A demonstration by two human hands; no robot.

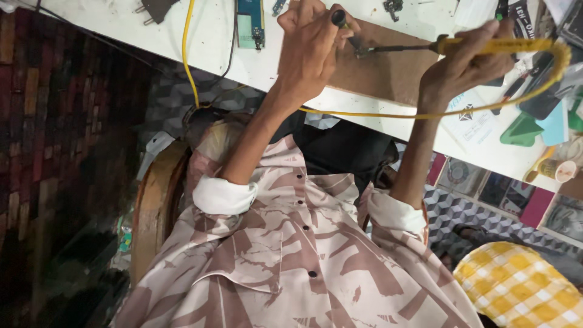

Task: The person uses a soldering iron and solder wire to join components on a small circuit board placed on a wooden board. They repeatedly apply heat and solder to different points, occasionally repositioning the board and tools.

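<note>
Biggest thing in view is the person's own patterned shirt (291, 267), pink-brown and white with rolled cuffs, filling the whole bottom of the head view. Above it runs the white workbench (388, 124), cut off by the top and right edges, so a lot of what sits on it only half shows. On the bench lies a brown board (388, 76), partly hidden behind both hands.

The right hand (464, 64) is wrapped tight around the yellow handle of a soldering iron (486, 46), its dark shaft pointing left across the board. The iron's yellow cord (376, 114) loops off the right side and back along the bench edge.

The left hand (313, 45) is closed around a thin black-tipped tool (340, 18); most of it is buried in the fist, so can't say what kind it is. The two tips meet at a tiny metal part (362, 52) on the board, too small to make out.

A small green circuit board (250, 23) sits near the top edge, cropped. Bottom right, a yellow checked cloth (516, 285) pokes in, cut off.
</note>
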